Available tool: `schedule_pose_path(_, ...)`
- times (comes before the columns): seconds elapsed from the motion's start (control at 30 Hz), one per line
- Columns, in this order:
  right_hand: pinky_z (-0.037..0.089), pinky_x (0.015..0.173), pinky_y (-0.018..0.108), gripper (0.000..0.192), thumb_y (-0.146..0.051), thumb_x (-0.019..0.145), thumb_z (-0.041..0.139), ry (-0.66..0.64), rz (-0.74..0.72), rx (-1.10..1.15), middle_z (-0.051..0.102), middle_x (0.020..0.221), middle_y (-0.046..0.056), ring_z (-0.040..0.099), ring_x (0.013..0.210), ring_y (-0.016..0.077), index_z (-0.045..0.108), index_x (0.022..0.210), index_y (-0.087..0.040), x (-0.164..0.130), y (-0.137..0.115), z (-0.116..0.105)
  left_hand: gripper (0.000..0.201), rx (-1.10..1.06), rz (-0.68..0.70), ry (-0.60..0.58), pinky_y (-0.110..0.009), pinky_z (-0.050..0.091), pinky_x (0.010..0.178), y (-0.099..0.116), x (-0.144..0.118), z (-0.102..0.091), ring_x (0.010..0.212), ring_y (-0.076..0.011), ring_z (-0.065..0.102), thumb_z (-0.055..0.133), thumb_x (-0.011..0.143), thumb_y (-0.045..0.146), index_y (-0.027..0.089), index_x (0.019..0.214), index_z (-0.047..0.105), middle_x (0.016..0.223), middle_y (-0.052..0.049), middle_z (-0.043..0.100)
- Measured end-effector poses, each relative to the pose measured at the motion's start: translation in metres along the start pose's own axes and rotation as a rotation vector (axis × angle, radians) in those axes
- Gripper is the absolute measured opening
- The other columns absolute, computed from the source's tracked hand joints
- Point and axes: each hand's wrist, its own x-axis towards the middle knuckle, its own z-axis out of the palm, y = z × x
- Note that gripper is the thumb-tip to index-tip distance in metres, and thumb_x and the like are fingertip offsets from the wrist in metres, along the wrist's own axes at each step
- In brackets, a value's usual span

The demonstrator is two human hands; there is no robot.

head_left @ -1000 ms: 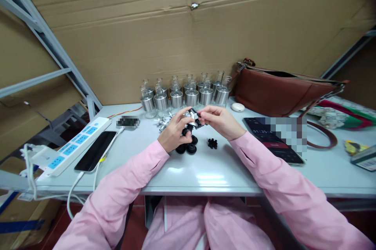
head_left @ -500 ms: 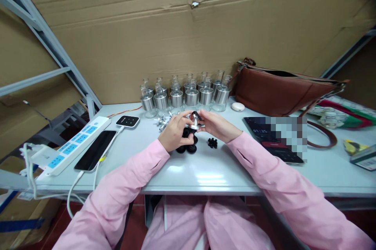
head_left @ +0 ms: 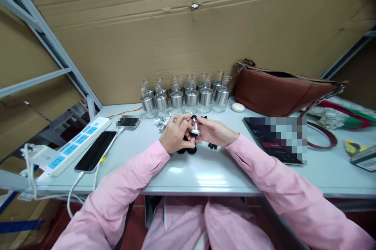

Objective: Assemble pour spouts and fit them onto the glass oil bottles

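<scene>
Where the two pink sleeves (head_left: 126,187) meet over the pale table (head_left: 205,173), both hands close together on one small silver cap-like part (head_left: 194,127), held just above the tabletop; this part serves as the landmark. Left hand (head_left: 175,137): fingers curled about the near-left side of the part, thumb and forefinger pinching it. Right hand (head_left: 216,132): fingertips closed on the right side of the same part, touching the left hand's fingers. Just below the part, partly hidden under the left hand, lie round black pieces (head_left: 191,149), and a small cluster of black bits (head_left: 212,146) sits just to the near right. Well to the left of the part lie a dark phone (head_left: 95,150) and, beyond it, a white power strip (head_left: 75,144) with blue sockets. To the right lies a dark tablet (head_left: 272,140), partly blurred. Just behind and left of the part lie loose silver fittings (head_left: 163,121). Farther behind stands a row of small glass bottles (head_left: 185,95) with silver collars, a white oval case (head_left: 237,107) to their right. Far right behind, a brown leather bag (head_left: 282,91) rests against the cardboard wall (head_left: 188,35).
</scene>
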Motion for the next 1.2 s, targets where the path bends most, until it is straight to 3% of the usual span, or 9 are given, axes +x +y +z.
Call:
schedule_pose_path(0.33, 0.037, 0.054, 0.024, 0.034, -0.047, 0.072, 0.065, 0.048, -0.081, -0.029, 0.055, 0.07, 0.002, 0.051, 0.061, 0.0116, 0.054, 0.078, -0.015, 0.003, 0.006, 0.004, 0.029, -0.112, -0.053, 0.018, -0.038, 0.047, 0.073, 0.002, 0.0, 0.0, 0.094, -0.0251, 0.053, 0.058, 0.062, 0.018, 0.019, 0.086, 0.043, 0.103, -0.012, 0.049)
schedule_pose_path(0.53, 0.036, 0.052, 0.023, 0.036, -0.049, 0.072, 0.065, 0.103, -0.093, -0.044, 0.053, 0.068, 0.002, 0.05, 0.062, 0.0116, 0.055, 0.074, -0.015, 0.004, 0.006, 0.004, 0.029, -0.138, -0.074, 0.01, -0.039, 0.045, 0.077, 0.002, 0.002, -0.001, 0.097, -0.0257, 0.053, 0.062, 0.065, 0.022, 0.019, 0.087, 0.044, 0.099, -0.01, 0.052)
schedule_pose_path(0.63, 0.033, 0.049, 0.023, 0.037, -0.05, 0.075, 0.06, 0.111, -0.085, -0.078, 0.05, 0.061, 0.0, 0.046, 0.055, 0.0099, 0.056, 0.07, -0.013, 0.003, 0.003, 0.004, 0.027, -0.238, -0.142, 0.049, -0.037, 0.045, 0.078, 0.002, 0.003, -0.004, 0.085, -0.0204, 0.056, 0.058, 0.076, 0.031, 0.018, 0.096, 0.045, 0.097, -0.008, 0.055)
schedule_pose_path(0.7, 0.028, 0.045, 0.022, 0.039, -0.05, 0.076, 0.058, 0.077, -0.052, -0.102, 0.045, 0.053, -0.001, 0.04, 0.048, 0.0084, 0.055, 0.067, -0.013, 0.001, 0.001, 0.002, 0.023, -0.304, -0.22, 0.056, -0.034, 0.045, 0.077, 0.002, 0.005, -0.007, 0.071, -0.0145, 0.055, 0.049, 0.085, 0.029, 0.018, 0.105, 0.047, 0.095, -0.006, 0.056)
schedule_pose_path(0.77, 0.024, 0.043, 0.022, 0.041, -0.051, 0.077, 0.056, 0.031, -0.013, -0.125, 0.041, 0.049, -0.003, 0.036, 0.044, 0.0078, 0.055, 0.064, -0.013, -0.001, 0.0, -0.001, 0.022, -0.344, -0.272, 0.032, -0.032, 0.045, 0.077, 0.003, 0.006, -0.008, 0.07, -0.0126, 0.055, 0.041, 0.091, 0.026, 0.018, 0.109, 0.05, 0.096, -0.006, 0.057)
schedule_pose_path(0.9, 0.021, 0.043, 0.021, 0.041, -0.051, 0.076, 0.057, 0.016, 0.019, -0.16, 0.042, 0.047, -0.002, 0.034, 0.042, 0.007, 0.055, 0.063, -0.012, -0.001, 0.0, -0.005, 0.021, -0.436, -0.299, 0.008, -0.03, 0.045, 0.079, 0.003, 0.009, -0.008, 0.088, -0.0161, 0.057, 0.043, 0.091, 0.027, 0.016, 0.1, 0.059, 0.095, -0.007, 0.06)
schedule_pose_path(1.03, 0.02, 0.04, 0.021, 0.049, -0.06, 0.074, 0.054, 0.041, 0.021, -0.199, 0.042, 0.044, -0.003, 0.032, 0.038, 0.0062, 0.053, 0.06, -0.013, 0.001, 0.0, -0.004, 0.02, -0.531, -0.376, 0.034, -0.027, 0.047, 0.072, 0.0, 0.009, -0.005, 0.078, -0.0145, 0.058, 0.05, 0.089, 0.03, 0.015, 0.089, 0.063, 0.082, -0.004, 0.062)
schedule_pose_path(1.2, 0.018, 0.037, 0.021, 0.061, -0.072, 0.073, 0.043, 0.137, 0.013, -0.327, 0.042, 0.04, -0.002, 0.03, 0.033, 0.0059, 0.053, 0.055, -0.014, 0.003, 0.002, -0.002, 0.021, -0.585, -0.435, 0.05, -0.027, 0.047, 0.069, -0.002, 0.01, -0.004, 0.074, -0.014, 0.058, 0.053, 0.086, 0.033, 0.016, 0.087, 0.065, 0.081, -0.003, 0.063)
